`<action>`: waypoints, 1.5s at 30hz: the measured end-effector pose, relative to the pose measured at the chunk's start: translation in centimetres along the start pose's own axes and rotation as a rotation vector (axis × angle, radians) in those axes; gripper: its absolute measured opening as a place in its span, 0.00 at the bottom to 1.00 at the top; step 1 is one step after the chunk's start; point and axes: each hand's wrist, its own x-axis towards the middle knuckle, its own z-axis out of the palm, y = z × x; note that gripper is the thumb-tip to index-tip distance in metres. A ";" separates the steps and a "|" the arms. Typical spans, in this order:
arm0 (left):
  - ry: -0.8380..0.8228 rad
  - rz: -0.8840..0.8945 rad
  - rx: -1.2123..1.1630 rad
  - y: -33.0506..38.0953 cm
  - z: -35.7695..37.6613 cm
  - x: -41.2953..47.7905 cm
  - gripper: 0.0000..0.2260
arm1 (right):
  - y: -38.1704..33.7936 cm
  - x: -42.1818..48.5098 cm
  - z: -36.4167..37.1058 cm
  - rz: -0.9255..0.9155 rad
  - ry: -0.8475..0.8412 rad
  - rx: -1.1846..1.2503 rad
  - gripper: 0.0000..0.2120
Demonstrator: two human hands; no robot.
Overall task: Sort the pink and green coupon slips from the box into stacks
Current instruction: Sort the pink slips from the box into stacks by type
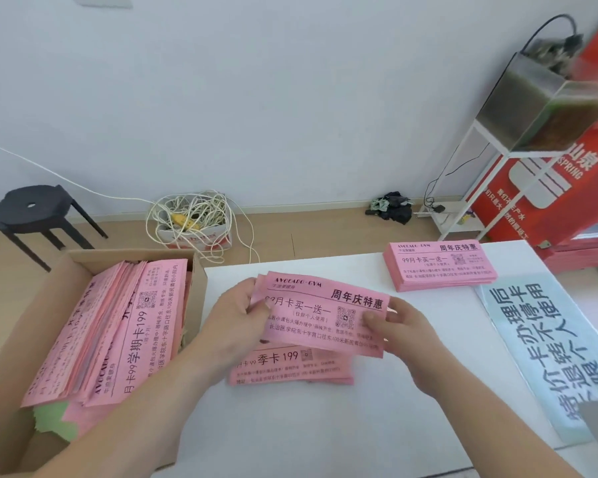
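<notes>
In the head view, a white table is seen below, and an open box stands just beside its left edge. The box is filled with pink slips, most packed leaning on edge and one lying face up on top. A few green slips are seen sticking out beneath them at the near corner.

A bundle of held slips, all pink and slightly fanned, is gripped by both hands over the middle of the table. Its left end is pinched by the left hand, with the thumb pressed on the printed face and the fingers curled beneath. Its right end is pinched by the right hand, with the thumb laid on top near the QR code and the fingers tucked behind the edge.

A near stack of pink slips lies flat on the table under the bundle and is partly hidden by it; whether the two touch cannot be told. A far stack, also pink and squared up, is placed toward the table's far right, well apart from the hands.

A pale blue sheet with large characters is laid along the table's right side. Beyond, on the floor, a black stool and a coil of cable in a small carton are seen by the wall. At the right, a tank is carried on a white stand, with a red banner behind it.
</notes>
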 end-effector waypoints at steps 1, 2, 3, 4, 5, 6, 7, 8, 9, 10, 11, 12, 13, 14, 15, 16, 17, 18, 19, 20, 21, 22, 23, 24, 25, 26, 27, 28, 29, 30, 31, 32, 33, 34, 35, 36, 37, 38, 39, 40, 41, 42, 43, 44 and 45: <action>-0.030 0.022 0.009 0.5 0.5 0.4 0.13 | -0.4 -0.3 -0.9 -0.007 -0.016 0.046 0.11; -0.052 0.032 0.019 1.0 1.2 1.0 0.13 | -0.8 -0.4 -1.6 -0.021 -0.007 0.076 0.10; -0.067 0.034 0.026 1.4 2.0 1.6 0.13 | -1.0 -0.3 -2.3 -0.032 0.021 0.089 0.10; -0.075 0.029 0.041 1.7 3.0 2.2 0.12 | -1.2 -0.2 -2.8 -0.039 0.059 0.097 0.11; -0.080 0.029 0.063 2.3 4.0 2.9 0.10 | -1.4 0.1 -3.3 -0.044 0.105 0.097 0.12; -0.088 0.029 0.086 2.8 5.1 3.6 0.09 | -1.7 0.5 -3.8 -0.043 0.170 0.085 0.12; -0.097 0.030 0.100 3.4 6.2 4.4 0.09 | -2.0 1.2 -4.7 -0.040 0.246 0.049 0.11; -0.107 0.032 0.112 4.0 7.3 5.3 0.09 | -2.5 1.9 -5.6 -0.038 0.322 -0.007 0.09; -0.121 0.035 0.118 4.8 8.4 6.3 0.09 | -3.0 2.7 -6.9 -0.037 0.387 -0.074 0.08; -0.140 0.033 0.124 5.6 9.5 7.4 0.10 | -3.7 3.5 -8.1 -0.042 0.433 -0.142 0.07; -0.159 0.025 0.126 6.5 10.5 8.5 0.11 | -4.4 4.4 -9.5 -0.047 0.460 -0.196 0.07; -0.181 0.012 0.121 7.5 11.6 9.6 0.12 | -5.1 5.4 -10.8 -0.056 0.472 -0.242 0.07; -0.206 -0.005 0.102 8.4 12.7 10.7 0.13 | -5.7 6.3 -12.0 -0.064 0.482 -0.281 0.07; -0.230 -0.028 0.079 9.0 13.7 11.7 0.13 | -6.2 7.2 -13.1 -0.068 0.492 -0.307 0.07; -0.249 -0.054 0.056 9.6 14.8 12.6 0.12 | -6.5 8.1 -14.2 -0.072 0.507 -0.315 0.07; -0.265 -0.078 0.040 10.0 15.8 13.3 0.11 | -6.7 8.9 -15.3 -0.077 0.524 -0.310 0.06; -0.275 -0.091 0.036 10.2 16.8 14.0 0.11 | -6.9 9.6 -16.2 -0.077 0.542 -0.310 0.05; -0.274 -0.094 0.038 10.2 17.7 14.6 0.10 | -7.0 10.2 -17.0 -0.077 0.560 -0.310 0.04; -0.267 -0.093 0.038 10.1 18.5 15.1 0.09 | -7.0 10.7 -17.8 -0.072 0.578 -0.312 0.03; -0.258 -0.092 0.028 10.0 19.2 15.6 0.08 | -7.0 11.2 -18.4 -0.069 0.589 -0.310 0.03; -0.249 -0.095 0.005 9.9 19.8 15.9 0.08 | -7.0 11.7 -19.0 -0.060 0.592 -0.316 0.03; -0.244 -0.104 -0.020 9.7 20.2 16.3 0.08 | -6.8 12.2 -19.5 -0.048 0.590 -0.320 0.03; -0.242 -0.115 -0.043 9.6 20.5 16.5 0.08 | -6.6 12.8 -20.1 -0.034 0.586 -0.326 0.04; -0.241 -0.125 -0.056 9.4 20.7 16.8 0.09 | -6.4 13.3 -20.5 -0.023 0.582 -0.329 0.04; -0.239 -0.130 -0.059 9.2 20.8 17.0 0.11 | -6.2 13.9 -20.9 -0.010 0.577 -0.340 0.06; -0.234 -0.130 -0.046 8.9 20.8 17.3 0.13 | -5.9 14.4 -21.2 -0.001 0.581 -0.353 0.09; -0.225 -0.126 -0.019 8.6 20.8 17.6 0.15 | -5.7 14.7 -21.5 0.003 0.593 -0.364 0.14; -0.208 -0.117 0.020 8.2 20.7 17.9 0.16 | -5.5 15.0 -21.7 0.003 0.610 -0.377 0.18; -0.181 -0.098 0.063 7.8 20.5 18.1 0.17 | -5.3 15.0 -21.9 0.008 0.631 -0.398 0.22; -0.142 -0.070 0.120 7.4 20.2 18.2 0.18 | -5.0 15.0 -22.0 0.017 0.646 -0.426 0.26; -0.104 -0.023 0.200 7.0 19.8 18.2 0.18 | -4.5 14.9 -22.1 0.019 0.645 -0.462 0.31; -0.087 0.039 0.302 6.8 19.6 18.0 0.18 | -4.1 14.9 -22.4 0.017 0.617 -0.496 0.38; -0.098 0.108 0.404 6.6 19.4 17.7 0.19 | -3.8 14.8 -22.6 0.026 0.554 -0.522 0.45; -0.134 0.171 0.494 6.5 19.5 17.3 0.22 | -3.7 14.6 -22.8 0.047 0.453 -0.547 0.54; -0.179 0.223 0.576 6.4 19.7 16.9 0.27 | -3.7 14.5 -22.9 0.075 0.334 -0.587 0.62; -0.216 0.264 0.653 6.3 20.1 16.7 0.31 | -3.8 14.5 -23.0 0.100 0.223 -0.645 0.67; -0.238 0.298 0.723 6.3 20.5 16.6 0.35 | -3.8 14.4 -22.9 0.110 0.142 -0.711 0.71; -0.249 0.319 0.775 6.3 21.1 16.6 0.37 | -3.8 14.4 -22.8 0.111 0.106 -0.774 0.71; -0.256 0.321 0.812 6.4 21.6 16.6 0.39 | -3.8 14.4 -22.7 0.099 0.100 -0.827 0.71; -0.260 0.318 0.839 6.6 22.0 16.7 0.40 | -3.8 14.5 -22.5 0.083 0.105 -0.869 0.70; -0.262 0.317 0.865 6.7 22.3 16.8 0.40 | -3.8 14.5 -22.3 0.068 0.109 -0.909 0.68; -0.260 0.325 0.891 6.9 22.7 17.0 0.39 | -3.9 14.5 -22.1 0.050 0.112 -0.943 0.66; -0.254 0.334 0.914 7.0 22.9 17.1 0.38 | -3.8 14.5 -22.0 0.034 0.119 -0.968 0.64; -0.248 0.343 0.930 7.2 23.2 17.2 0.35 | -3.9 14.5 -21.8 0.016 0.132 -0.981 0.61; -0.241 0.349 0.940 7.5 23.3 17.3 0.33 | -4.0 14.4 -21.6 0.008 0.149 -0.981 0.58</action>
